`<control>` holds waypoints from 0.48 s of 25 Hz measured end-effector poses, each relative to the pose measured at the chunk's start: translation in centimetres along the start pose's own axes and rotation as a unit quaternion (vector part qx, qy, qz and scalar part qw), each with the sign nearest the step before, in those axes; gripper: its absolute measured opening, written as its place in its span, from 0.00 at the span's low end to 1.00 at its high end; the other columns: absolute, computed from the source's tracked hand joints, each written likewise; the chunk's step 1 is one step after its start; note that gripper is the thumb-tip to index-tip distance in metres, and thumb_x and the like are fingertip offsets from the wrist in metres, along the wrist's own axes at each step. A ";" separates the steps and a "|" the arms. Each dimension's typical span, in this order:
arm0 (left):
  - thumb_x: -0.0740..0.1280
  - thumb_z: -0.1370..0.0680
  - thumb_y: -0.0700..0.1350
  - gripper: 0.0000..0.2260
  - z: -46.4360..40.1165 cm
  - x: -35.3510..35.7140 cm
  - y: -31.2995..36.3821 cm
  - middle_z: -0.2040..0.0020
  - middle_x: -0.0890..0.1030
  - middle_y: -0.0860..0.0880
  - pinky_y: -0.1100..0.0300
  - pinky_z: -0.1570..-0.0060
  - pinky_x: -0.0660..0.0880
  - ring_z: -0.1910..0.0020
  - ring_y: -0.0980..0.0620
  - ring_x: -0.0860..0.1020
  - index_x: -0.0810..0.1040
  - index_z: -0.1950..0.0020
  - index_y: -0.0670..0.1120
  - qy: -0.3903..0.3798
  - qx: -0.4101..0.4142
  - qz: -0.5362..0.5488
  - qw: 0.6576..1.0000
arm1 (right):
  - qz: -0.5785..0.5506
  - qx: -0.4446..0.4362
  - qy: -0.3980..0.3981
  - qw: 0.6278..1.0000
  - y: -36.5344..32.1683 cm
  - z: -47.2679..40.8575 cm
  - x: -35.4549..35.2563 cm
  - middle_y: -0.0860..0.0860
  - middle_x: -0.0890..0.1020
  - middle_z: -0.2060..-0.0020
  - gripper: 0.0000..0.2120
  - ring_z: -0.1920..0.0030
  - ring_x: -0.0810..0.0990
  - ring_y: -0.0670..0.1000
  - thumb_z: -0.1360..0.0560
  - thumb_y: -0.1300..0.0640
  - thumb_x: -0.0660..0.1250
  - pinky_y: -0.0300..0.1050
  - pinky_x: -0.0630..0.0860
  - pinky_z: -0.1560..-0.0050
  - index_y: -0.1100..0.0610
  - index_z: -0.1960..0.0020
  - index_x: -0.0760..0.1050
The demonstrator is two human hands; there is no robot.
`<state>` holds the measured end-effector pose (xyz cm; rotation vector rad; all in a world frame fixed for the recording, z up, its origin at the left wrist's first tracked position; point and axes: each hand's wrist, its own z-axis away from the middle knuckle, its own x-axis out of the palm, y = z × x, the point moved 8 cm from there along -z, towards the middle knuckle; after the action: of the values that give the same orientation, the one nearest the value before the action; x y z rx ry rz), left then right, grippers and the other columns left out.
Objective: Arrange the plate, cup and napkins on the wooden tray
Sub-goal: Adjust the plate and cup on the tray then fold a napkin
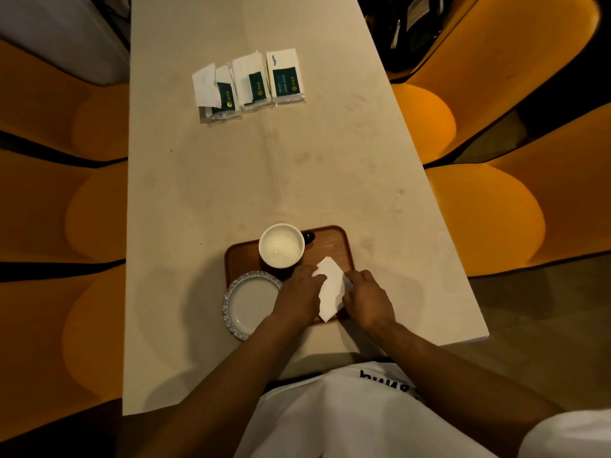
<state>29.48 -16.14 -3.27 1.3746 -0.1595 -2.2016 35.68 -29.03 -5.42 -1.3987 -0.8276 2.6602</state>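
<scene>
Head view: white, seemingly folded napkin between both hands, over wooden tray.

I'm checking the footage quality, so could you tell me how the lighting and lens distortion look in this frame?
Head view: dim, warm light; the table is evenly lit, the floor and corners fall dark. Wide-angle bending curves the orange seats and splays the table edges. The white napkin between the hands stays bright but not blown out; the cup shows mild glare.
</scene>
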 end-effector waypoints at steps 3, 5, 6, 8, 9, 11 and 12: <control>0.72 0.26 0.55 0.37 -0.2 1.5 -0.1 0.20 0.56 0.43 0.47 0.24 0.61 0.22 0.42 0.56 0.58 0.22 0.50 -0.041 0.001 -0.035 0.999 | -0.032 0.004 -0.017 0.999 0.3 0.7 0.7 0.55 0.75 0.37 0.23 0.43 0.78 0.57 0.24 0.54 0.66 0.48 0.76 0.43 0.52 0.31 0.66; 0.71 0.25 0.57 0.38 -0.2 2.2 -0.6 0.20 0.56 0.42 0.47 0.24 0.60 0.22 0.41 0.57 0.56 0.22 0.50 -0.045 -0.020 -0.022 0.999 | -0.053 -0.003 -0.033 0.998 0.0 0.9 1.3 0.56 0.74 0.36 0.24 0.42 0.76 0.57 0.24 0.55 0.65 0.46 0.73 0.43 0.53 0.30 0.65; 0.71 0.25 0.57 0.37 -0.1 2.5 -0.8 0.20 0.56 0.42 0.47 0.24 0.61 0.23 0.41 0.58 0.57 0.22 0.49 -0.047 -0.028 -0.012 0.998 | -0.062 -0.005 -0.035 0.997 -0.1 0.9 1.4 0.57 0.73 0.36 0.24 0.42 0.76 0.57 0.24 0.55 0.65 0.44 0.72 0.44 0.54 0.30 0.65; 0.70 0.25 0.57 0.36 0.2 2.9 -1.1 0.20 0.58 0.42 0.48 0.25 0.62 0.23 0.41 0.60 0.58 0.23 0.48 -0.047 -0.034 0.006 0.998 | -0.075 -0.002 -0.031 0.997 -0.3 0.8 1.6 0.57 0.72 0.35 0.24 0.42 0.75 0.56 0.25 0.56 0.65 0.41 0.70 0.46 0.54 0.30 0.64; 0.70 0.25 0.57 0.36 0.3 2.9 -1.2 0.20 0.58 0.42 0.48 0.25 0.62 0.23 0.41 0.60 0.59 0.23 0.48 -0.045 -0.034 0.014 0.998 | -0.075 -0.001 -0.032 0.997 -0.4 0.7 1.6 0.57 0.72 0.35 0.24 0.41 0.75 0.56 0.25 0.56 0.65 0.41 0.70 0.46 0.55 0.30 0.64; 0.70 0.24 0.57 0.36 0.5 3.0 -1.3 0.21 0.59 0.42 0.49 0.25 0.62 0.23 0.42 0.61 0.58 0.22 0.47 -0.039 -0.039 0.035 0.998 | -0.066 -0.004 -0.038 0.997 -0.5 0.3 1.7 0.56 0.71 0.34 0.24 0.41 0.75 0.57 0.25 0.56 0.66 0.43 0.71 0.44 0.55 0.30 0.64; 0.69 0.23 0.56 0.35 0.6 3.0 -1.4 0.21 0.60 0.42 0.49 0.25 0.62 0.23 0.42 0.61 0.58 0.22 0.46 -0.036 -0.042 0.044 0.997 | -0.064 -0.005 -0.041 0.997 -0.5 0.1 1.7 0.56 0.71 0.34 0.24 0.41 0.75 0.57 0.25 0.56 0.66 0.43 0.72 0.44 0.55 0.30 0.64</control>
<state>27.41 -16.58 -5.85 1.2202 -0.1485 -2.1618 34.48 -28.19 -6.37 -1.2023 -0.9056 2.6348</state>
